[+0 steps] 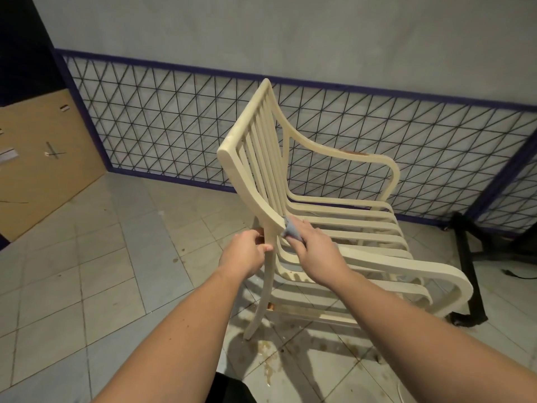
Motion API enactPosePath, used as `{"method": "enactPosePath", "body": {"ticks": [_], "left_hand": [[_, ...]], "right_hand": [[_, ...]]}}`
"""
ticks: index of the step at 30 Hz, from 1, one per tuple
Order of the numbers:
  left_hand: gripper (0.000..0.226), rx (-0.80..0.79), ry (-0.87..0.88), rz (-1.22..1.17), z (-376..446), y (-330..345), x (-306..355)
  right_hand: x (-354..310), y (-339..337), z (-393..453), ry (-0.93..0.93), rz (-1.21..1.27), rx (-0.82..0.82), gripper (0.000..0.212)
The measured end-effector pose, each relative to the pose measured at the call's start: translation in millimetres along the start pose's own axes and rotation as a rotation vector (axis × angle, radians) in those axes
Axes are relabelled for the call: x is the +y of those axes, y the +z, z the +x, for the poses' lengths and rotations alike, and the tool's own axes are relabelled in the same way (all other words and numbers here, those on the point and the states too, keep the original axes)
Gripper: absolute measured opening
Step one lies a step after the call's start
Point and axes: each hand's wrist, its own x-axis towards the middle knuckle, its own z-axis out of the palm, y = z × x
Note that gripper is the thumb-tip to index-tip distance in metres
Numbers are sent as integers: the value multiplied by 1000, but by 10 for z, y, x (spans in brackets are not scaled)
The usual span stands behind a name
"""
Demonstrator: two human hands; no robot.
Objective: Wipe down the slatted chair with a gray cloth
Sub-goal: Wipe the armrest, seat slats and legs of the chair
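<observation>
Chair wipe underway, prob. early/mid – most slats yet to be covered.
Rear leg is gripped by left hand [247,253]; gray cloth [291,229] is pinched in right hand [315,251] and pressed at the backrest/seat joint of the slatted chair [343,228]. Floor [87,257] room left; mesh fence [174,126] close behind, black stand [470,257] at right.

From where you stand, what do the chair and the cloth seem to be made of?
The chair looks like moulded plastic, cream with a dull finish: its slats and arms flow together without joints, though painted wood is possible. The cloth, which the right hand presses to the frame, looks like soft grey-blue fabric, bunched in folds.
</observation>
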Motion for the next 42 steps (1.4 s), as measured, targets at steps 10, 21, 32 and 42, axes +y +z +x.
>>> {"method": "enactPosePath", "body": {"ticks": [10,21,32,42], "left_hand": [[44,-186,40,-109,21,-318,-161],[53,-11,44,-869,-31,-1355,166],[49,-27,-17,-1087,39,-1485,416],[64,-47,48,-1072,-49,-1269,413]], "right_hand": [[-1204,-336,438,-176,156,283,24],[-1335,-254,675,-662,46,297,40],[-759,-381,238,-585,156,481,33],[-357,-24,282,-454,16,166,53]]}}
